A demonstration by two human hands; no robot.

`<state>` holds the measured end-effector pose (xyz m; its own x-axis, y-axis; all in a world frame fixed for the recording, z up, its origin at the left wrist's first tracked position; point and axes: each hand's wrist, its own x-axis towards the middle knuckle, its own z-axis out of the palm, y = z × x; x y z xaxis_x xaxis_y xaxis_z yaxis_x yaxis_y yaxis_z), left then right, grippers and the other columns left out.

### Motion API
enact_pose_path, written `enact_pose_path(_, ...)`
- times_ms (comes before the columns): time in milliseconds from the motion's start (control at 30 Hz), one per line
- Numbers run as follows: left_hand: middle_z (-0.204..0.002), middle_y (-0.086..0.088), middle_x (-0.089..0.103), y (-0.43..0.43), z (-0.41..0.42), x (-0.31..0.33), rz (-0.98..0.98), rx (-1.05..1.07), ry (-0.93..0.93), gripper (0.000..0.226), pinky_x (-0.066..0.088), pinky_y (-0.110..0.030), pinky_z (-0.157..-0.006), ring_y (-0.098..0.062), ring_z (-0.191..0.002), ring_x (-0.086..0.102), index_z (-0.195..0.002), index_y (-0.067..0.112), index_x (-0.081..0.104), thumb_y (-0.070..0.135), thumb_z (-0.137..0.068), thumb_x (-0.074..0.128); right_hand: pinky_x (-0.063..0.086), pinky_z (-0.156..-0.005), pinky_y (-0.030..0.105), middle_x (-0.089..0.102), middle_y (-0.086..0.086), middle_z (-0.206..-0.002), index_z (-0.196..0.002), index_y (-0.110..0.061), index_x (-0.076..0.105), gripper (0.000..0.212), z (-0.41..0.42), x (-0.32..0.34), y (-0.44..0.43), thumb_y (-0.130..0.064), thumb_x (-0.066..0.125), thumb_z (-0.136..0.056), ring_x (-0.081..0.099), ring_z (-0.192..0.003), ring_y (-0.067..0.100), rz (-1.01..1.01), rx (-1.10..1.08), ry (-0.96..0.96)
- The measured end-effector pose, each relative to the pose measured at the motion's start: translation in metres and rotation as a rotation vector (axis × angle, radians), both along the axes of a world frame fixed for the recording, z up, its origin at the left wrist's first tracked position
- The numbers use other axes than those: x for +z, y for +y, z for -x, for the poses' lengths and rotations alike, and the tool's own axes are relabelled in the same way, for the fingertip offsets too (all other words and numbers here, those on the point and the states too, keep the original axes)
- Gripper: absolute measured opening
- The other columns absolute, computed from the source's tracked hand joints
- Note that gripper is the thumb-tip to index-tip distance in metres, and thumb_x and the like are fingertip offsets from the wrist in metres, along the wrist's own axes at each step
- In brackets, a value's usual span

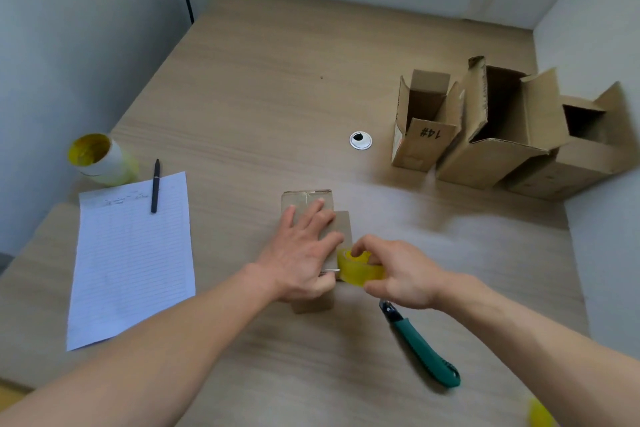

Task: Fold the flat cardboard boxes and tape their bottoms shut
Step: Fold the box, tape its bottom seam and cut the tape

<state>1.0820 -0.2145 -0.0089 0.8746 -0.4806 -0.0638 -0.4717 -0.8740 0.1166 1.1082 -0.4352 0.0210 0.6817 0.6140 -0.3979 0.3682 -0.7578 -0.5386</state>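
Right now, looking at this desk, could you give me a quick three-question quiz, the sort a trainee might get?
1. What does the right hand grip?
A. a pen
B. the yellow tape roll
C. a sheet of paper
2. True or false: the left hand lies flat, fingers spread, on the small box.
3. How many open boxes stand together at the right side of the table?

Key: 1 B; 2 true; 3 three.
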Motion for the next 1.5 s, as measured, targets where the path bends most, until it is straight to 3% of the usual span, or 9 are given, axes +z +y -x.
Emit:
enact_pose_path(133,-0.140,0.002,0.049,-0.001,0.001,0.000,-0.015,-0.067,0.004,0.059,0.032,-0.060,-0.099,-0.034,-0.146,0.028,-0.113,0.022,0.058,0.060,-0.069,0.048,0.039,-0.071,0.029,0.058,-0.005,-0.095,-0.106,-0.033,0.056,0.028,-0.007,-0.004,-0.004,-0.042,0.068,-0.083,0.053,-0.089,0.022,0.095,0.005,0.015)
enact_pose_path(367,-0.098,0.001,0.057,-0.006,0.015,0.005,0.082,-0.048,-0.063,0.055,0.038,-0.049,-0.092,-0.028,-0.111,0.051,-0.094,0.021,0.054,0.069,-0.068,0.054,0.033,-0.072,0.035,0.066,-0.002,-0.089,-0.085,-0.027,0.048,0.035,0.000,-0.005,0.002,-0.058,0.063,-0.082,0.062,-0.091,0.026,0.172,0.186,-0.494)
enact_pose_path(600,-0.093,0.000,0.066,-0.022,-0.009,0.018,0.072,0.104,0.249,0.086,0.022,-0.040,-0.110,-0.018,-0.103,0.054,-0.144,0.041,0.041,0.076,-0.067,0.025,0.038,-0.054,0.031,0.058,-0.003,-0.064,-0.066,-0.021,0.060,0.043,0.004,-0.008,0.000,-0.049,0.089,-0.051,0.059,-0.063,0.025,0.066,0.204,-0.699)
enact_pose_path(867,-0.080,0.014,0.069,-0.037,-0.015,0.026,0.168,0.290,0.392,0.057,0.017,-0.038,-0.111,-0.009,-0.099,0.058,-0.110,0.045,0.069,0.073,-0.062,0.059,0.040,-0.054,0.035,0.057,0.004,-0.068,-0.067,-0.015,0.064,0.039,0.006,-0.008,0.002,-0.047,0.085,-0.061,0.057,-0.068,0.030,0.030,0.081,-0.738)
enact_pose_path(1033,-0.092,0.009,0.070,-0.048,-0.009,0.020,0.177,0.407,0.311,0.034,0.011,-0.037,-0.117,-0.011,-0.107,0.058,-0.100,0.044,0.070,0.043,-0.066,0.070,0.047,-0.060,0.039,0.061,0.007,-0.083,-0.073,-0.014,0.066,0.034,0.016,-0.009,0.002,-0.040,0.084,-0.062,0.058,-0.080,0.032,0.042,0.027,-0.668)
enact_pose_path(1167,-0.093,0.009,0.070,-0.049,-0.005,0.014,0.180,0.421,0.296,0.030,0.008,-0.036,-0.118,-0.010,-0.110,0.056,-0.097,0.045,0.069,0.039,-0.068,0.070,0.047,-0.086,0.040,0.060,0.008,-0.121,-0.094,-0.016,0.061,0.037,0.038,-0.013,-0.017,-0.040,0.075,-0.071,0.054,-0.109,0.029,-0.136,-0.135,-0.654)
enact_pose_path(1267,-0.092,0.012,0.070,-0.049,-0.005,0.014,0.199,0.429,0.280,0.031,0.009,-0.035,-0.117,-0.010,-0.110,0.056,-0.098,0.043,0.071,0.040,-0.068,0.074,0.047,-0.082,0.038,0.059,0.005,-0.108,-0.098,-0.015,0.058,0.033,0.071,-0.028,-0.040,-0.037,0.064,-0.074,0.055,-0.097,0.027,-0.235,-0.448,-0.651)
enact_pose_path(1400,-0.089,0.013,0.070,-0.049,-0.005,0.016,0.206,0.433,0.279,0.030,0.009,-0.036,-0.118,-0.010,-0.110,0.055,-0.098,0.042,0.071,0.039,-0.069,0.075,0.046,-0.078,0.036,0.058,-0.002,-0.109,-0.113,-0.025,0.049,0.036,0.116,-0.058,-0.064,-0.040,0.059,-0.082,0.057,-0.102,0.027,0.332,-0.390,-0.194)
enact_pose_path(1500,-0.082,0.016,0.066,-0.050,-0.006,0.019,0.230,0.437,0.299,0.028,0.009,-0.036,-0.118,-0.010,-0.107,0.058,-0.097,0.040,0.071,0.037,-0.069,0.076,0.046,-0.075,0.035,0.057,-0.001,-0.112,-0.115,-0.027,0.043,0.032,0.133,-0.069,-0.067,-0.034,0.055,-0.086,0.057,-0.101,0.027,0.385,-0.421,-0.073)
